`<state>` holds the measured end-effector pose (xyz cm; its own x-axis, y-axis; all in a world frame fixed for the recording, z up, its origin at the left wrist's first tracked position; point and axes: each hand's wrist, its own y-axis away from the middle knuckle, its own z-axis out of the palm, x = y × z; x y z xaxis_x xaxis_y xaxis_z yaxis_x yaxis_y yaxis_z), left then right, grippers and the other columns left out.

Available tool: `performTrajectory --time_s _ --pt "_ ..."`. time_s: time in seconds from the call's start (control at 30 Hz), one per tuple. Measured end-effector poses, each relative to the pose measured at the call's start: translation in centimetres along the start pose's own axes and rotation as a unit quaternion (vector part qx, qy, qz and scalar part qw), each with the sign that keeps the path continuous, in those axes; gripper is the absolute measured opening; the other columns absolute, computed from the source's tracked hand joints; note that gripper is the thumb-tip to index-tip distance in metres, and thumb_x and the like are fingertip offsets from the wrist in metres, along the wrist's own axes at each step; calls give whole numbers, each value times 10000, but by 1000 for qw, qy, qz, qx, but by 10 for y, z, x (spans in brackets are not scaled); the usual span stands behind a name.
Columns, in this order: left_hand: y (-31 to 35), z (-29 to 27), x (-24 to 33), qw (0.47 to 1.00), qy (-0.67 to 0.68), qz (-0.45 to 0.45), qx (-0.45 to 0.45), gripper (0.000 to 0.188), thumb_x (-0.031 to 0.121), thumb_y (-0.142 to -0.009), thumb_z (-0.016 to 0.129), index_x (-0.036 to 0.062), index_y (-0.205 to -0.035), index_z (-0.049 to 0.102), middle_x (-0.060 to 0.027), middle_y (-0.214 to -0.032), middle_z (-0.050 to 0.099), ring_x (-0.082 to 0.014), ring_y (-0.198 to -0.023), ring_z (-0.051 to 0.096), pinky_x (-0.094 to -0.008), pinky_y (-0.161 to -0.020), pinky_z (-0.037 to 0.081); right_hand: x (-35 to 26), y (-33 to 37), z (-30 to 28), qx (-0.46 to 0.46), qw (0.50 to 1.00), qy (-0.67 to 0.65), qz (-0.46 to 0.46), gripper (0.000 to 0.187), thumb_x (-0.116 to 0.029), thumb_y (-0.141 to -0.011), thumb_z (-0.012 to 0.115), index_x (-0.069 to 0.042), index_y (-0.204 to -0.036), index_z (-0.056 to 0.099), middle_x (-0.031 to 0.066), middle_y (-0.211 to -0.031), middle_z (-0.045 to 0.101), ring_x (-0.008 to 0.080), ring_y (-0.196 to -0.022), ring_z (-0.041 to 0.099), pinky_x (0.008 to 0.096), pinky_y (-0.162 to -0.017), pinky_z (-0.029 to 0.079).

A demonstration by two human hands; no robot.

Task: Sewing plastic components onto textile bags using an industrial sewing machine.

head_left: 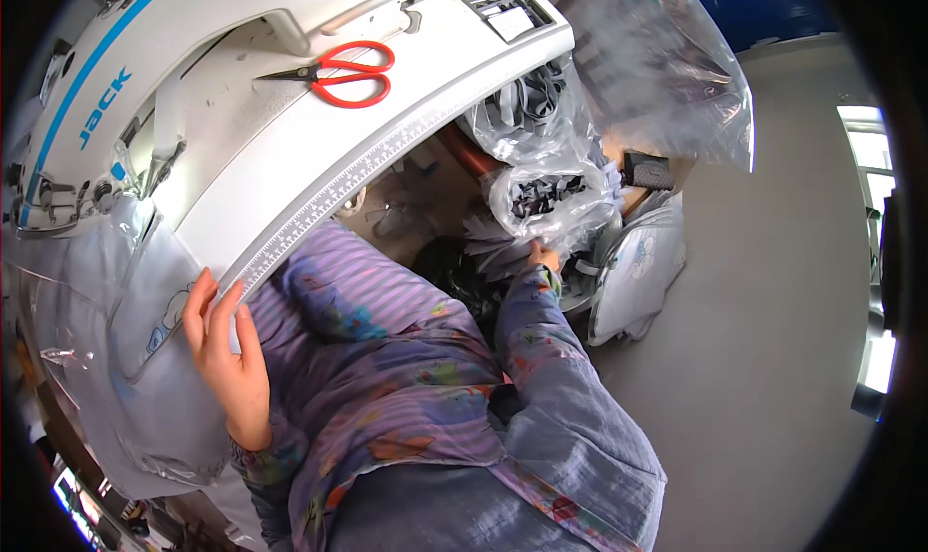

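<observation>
My left hand (232,363) is open, fingers spread, by the front edge of a white sewing machine bed (280,180). Its fingertips rest near the ruler strip and beside light grey fabric (159,378) with a small cartoon print. My right hand (546,256) reaches down to the right of my lap, fingers curled, against a pile of grey fabric pieces (495,250) and a clear plastic bag (570,225) of dark and grey pieces. What its fingers hold is hidden.
Red-handled scissors (353,73) lie on the machine bed. Another clear bag (522,117) holds grey strips. Light grey printed pieces (638,267) hang at the right, below a dark textured block (649,171). A large plastic sheet (667,69) is behind.
</observation>
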<state>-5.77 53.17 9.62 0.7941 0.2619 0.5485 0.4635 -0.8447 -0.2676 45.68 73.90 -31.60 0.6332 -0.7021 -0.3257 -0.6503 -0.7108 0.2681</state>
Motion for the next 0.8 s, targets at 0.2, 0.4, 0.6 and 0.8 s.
performTrajectory --time_s 0.2,0.4,0.6,0.8 --pt "2 9 -10 999 32 -5 -16 245 23 -1004 607 -5 -1219 720 -186 -1416 584 -331 -1201 641 -426 -976 534 6 18 -30 -8 997 -14 -71 340 -346 -968 654 -32 -935 782 198 -841 763 361 -859 761 459 -783 574" --pt "-8 31 34 981 161 42 -101 217 11 -967 641 12 -1161 738 -155 -1232 696 -316 -1141 673 -404 -970 533 -113 244 -124 -223 799 -73 -554 173 -152 -973 579 -52 -1054 694 212 -938 727 447 -831 718 514 -712 579" --pt "-15 60 58 927 245 61 -278 184 173 -1026 634 11 -972 702 -137 -814 677 -269 -773 664 -385 -736 500 -234 340 -254 -498 637 -194 -555 173 -156 -982 703 -8 -1071 711 232 -865 685 361 -750 690 422 -690 540" --pt "-48 -7 21 860 451 -134 -200 264 230 -1044 666 51 -860 607 65 -732 478 -19 -654 394 -239 -587 333 -304 284 -289 -652 593 -226 -414 191 -192 -1029 699 -7 -979 699 -51 -816 597 40 -770 510 231 -683 406"
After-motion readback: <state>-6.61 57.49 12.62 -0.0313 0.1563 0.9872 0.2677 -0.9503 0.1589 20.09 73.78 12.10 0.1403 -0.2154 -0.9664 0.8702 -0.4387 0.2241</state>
